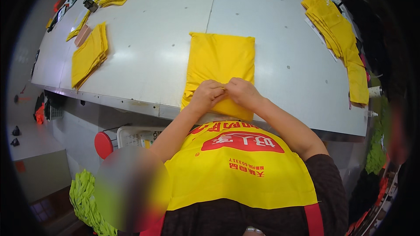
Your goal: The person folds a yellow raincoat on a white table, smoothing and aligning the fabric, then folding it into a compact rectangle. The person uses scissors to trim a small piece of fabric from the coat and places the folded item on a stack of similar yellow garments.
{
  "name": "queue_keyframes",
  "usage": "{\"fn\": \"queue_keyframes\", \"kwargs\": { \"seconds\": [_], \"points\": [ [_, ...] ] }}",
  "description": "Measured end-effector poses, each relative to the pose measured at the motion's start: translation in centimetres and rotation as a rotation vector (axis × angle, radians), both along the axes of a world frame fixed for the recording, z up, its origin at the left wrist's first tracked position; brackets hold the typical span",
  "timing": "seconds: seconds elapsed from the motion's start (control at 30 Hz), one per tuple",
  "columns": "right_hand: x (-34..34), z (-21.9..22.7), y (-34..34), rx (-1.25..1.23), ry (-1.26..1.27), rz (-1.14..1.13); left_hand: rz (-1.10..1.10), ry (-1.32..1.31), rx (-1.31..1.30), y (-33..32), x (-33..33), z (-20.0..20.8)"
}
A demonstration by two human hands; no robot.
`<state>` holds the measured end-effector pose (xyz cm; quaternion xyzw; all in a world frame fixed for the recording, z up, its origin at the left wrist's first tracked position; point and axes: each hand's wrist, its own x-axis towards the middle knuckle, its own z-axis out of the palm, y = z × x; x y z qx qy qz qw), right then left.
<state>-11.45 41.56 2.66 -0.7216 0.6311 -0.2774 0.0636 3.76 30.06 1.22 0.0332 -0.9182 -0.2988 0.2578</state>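
I watch my left grip [206, 95] and right grip [243, 92] pinch the yellow fabric bundle [223, 59] on the tabletop [144, 65].

A textile workshop; broad worktable [144, 52]; stacked yellow cloth [90, 56]; heaped lime-green fabric [87, 199].

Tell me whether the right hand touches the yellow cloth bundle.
Touching. The head view shows the right hand on the yellow cloth bundle, its fingertips pinching the fabric.

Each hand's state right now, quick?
Left hand: closed, fingertips pinching the yellow fabric bundle.
Right hand: closed, fingertips pinching the same bundle.
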Motion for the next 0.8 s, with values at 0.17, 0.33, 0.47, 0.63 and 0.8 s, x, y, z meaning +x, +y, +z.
{"fn": "queue_keyframes", "kwargs": {
  "seconds": [0.17, 0.33, 0.47, 0.63, 0.8],
  "points": [
    [-2.5, -0.1, 3.5, 0.144, 0.07, -0.565, 0.048, 0.026, -0.006, 1.2, -1.2, -0.2],
    [-4.4, -2.8, 2.3, 0.597, -0.132, -0.864, 0.034, 0.005, 0.018, 2.6, -2.5, -0.4],
    [-6.5, -2.8, 2.9, 0.71, -0.131, -0.697, 0.071, 0.034, 0.06, 2.7, -2.5, -0.8],
    [-8.4, 1.2, 5.4, 0.886, -0.578, -0.51, 0.094, 0.06, 0.071, 2.6, -2.2, -0.9],
    [-9.1, 0.9, 6.0, 0.879, -0.655, -0.487, 0.091, 0.079, 0.072, 2.7, -2.2, -1.0]
  ]
}}
